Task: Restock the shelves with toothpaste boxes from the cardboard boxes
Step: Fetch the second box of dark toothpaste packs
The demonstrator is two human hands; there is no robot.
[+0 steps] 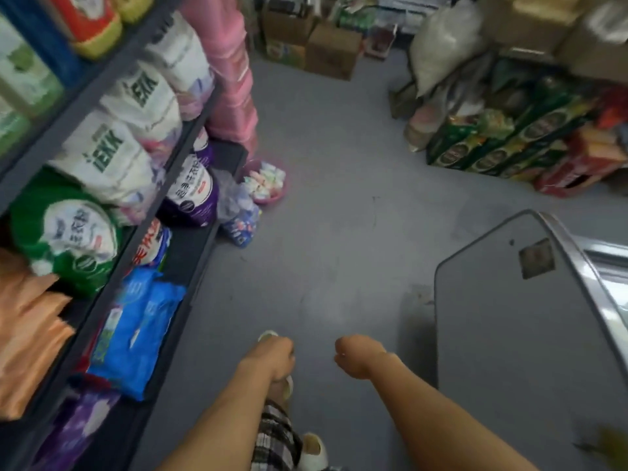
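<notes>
Here, both arms reach forward over the grey floor (333, 171) of a shop aisle. Left hand (273, 356) curled into a loose fist, nothing in it. Right hand (356, 356) likewise curled, holding nothing; the two hands are apart, neither touching anything. Frame is motion-blurred.

No toothpaste boxes can be made out. Cardboard boxes (331, 51) sit on the floor at the far end of the aisle, well apart from the hands; contents can't be told.

Shelves (78, 100) run along the left edge, packed with white bags (112, 154), a green bag (68, 239), blue packs (142, 331) on the bottom tier, orange packs (27, 331) nearest the camera. Pink stack (231, 69) stands at the shelf end, with a pink basin (266, 181) of small items on the floor just beside it.

Right side: grey freezer (516, 317) with a metal rim, near the right arm. Green cartons (492, 144) and a white sack (441, 42) beyond it. Checked shorts (275, 440) and a pale slipper (312, 450) show at bottom.
</notes>
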